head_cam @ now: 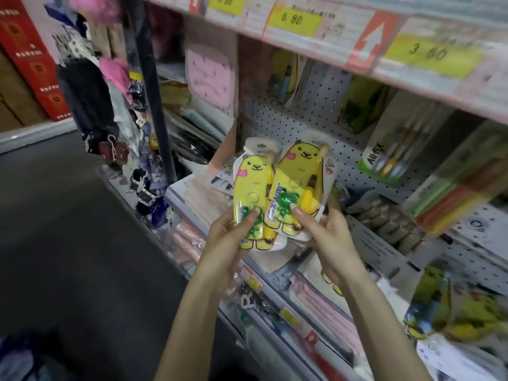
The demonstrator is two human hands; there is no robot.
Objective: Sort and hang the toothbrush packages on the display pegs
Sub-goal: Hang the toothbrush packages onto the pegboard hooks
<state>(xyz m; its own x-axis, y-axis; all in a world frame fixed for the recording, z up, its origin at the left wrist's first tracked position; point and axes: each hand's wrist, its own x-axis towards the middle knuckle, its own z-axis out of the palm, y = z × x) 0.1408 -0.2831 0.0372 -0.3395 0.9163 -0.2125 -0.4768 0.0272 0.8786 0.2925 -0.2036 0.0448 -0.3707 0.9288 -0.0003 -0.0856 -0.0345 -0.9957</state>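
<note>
left hand (228, 237) grips the lower end of the first bear package (251, 188), thumb across its front. right hand (327, 235) grips the second bear package (302, 171) the same way. both packages stand upright, side by side and overlapping, in front of the pegboard (275, 116). a toothbrush pack (390, 158) hangs to the right, and more yellow packages (439, 306) lie on the lower shelf. the upper shelf edge (294, 20) overhangs, and bare pegboard shows above the held pair.

Red cartons (30, 59) stand far left; yellow price labels (294, 20) line the upper shelf edge (338, 37).
</note>
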